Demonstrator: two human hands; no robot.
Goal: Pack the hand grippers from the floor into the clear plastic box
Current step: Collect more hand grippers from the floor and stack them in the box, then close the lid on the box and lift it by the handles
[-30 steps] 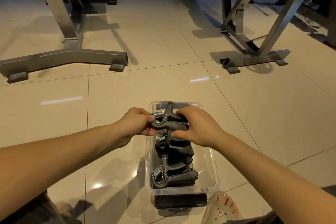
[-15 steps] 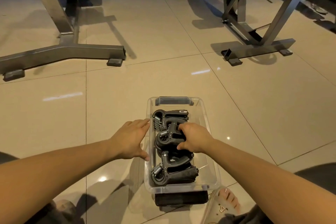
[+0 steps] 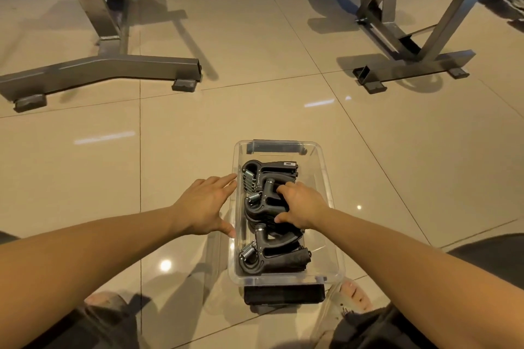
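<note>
A clear plastic box (image 3: 326, 176) stands on the tiled floor in front of me. Three black hand grippers with metal springs lie inside it in a row: a far one (image 3: 269, 170), a middle one (image 3: 262, 204) and a near one (image 3: 272, 255). My right hand (image 3: 303, 205) is inside the box, its fingers curled over the handles of the middle gripper. My left hand (image 3: 205, 205) lies flat with straight fingers against the outside of the box's left wall.
A black latch (image 3: 283, 293) sits at the box's near end. Grey metal gym bench frames stand at the far left (image 3: 99, 71) and far right (image 3: 411, 62). My bare feet (image 3: 353, 293) show beside the box.
One second ago both hands held a gripper above the box. It now lies at the far end; my right hand moved onto the middle gripper and my left went to the wall.
</note>
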